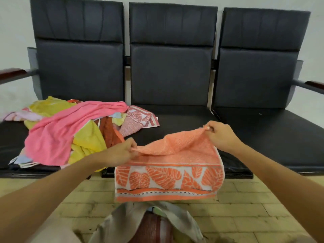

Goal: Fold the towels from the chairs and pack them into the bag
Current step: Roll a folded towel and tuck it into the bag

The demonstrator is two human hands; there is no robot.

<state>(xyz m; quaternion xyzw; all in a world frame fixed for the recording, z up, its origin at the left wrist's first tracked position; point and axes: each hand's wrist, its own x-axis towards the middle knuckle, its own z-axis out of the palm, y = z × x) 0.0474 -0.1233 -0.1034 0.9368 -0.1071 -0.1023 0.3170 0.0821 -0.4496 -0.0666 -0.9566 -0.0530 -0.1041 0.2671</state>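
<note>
An orange towel with a white leaf border [170, 172] lies over the front edge of the middle seat, its lower end hanging toward the floor. My left hand [122, 151] pinches its far left corner and my right hand [220, 135] pinches its far right corner, both lifted off the seat. A heap of unfolded towels [70, 130] in pink, yellow and rust covers the left seat. On the floor below the orange towel stands a grey cloth bag [133, 223], open, with a dark red folded towel [150, 227] showing inside.
Three joined black chairs [263, 130] stand against a white wall, with wooden armrests [12, 72] at both ends. The right seat holds nothing. The floor is pale yellow brick tile [245, 207].
</note>
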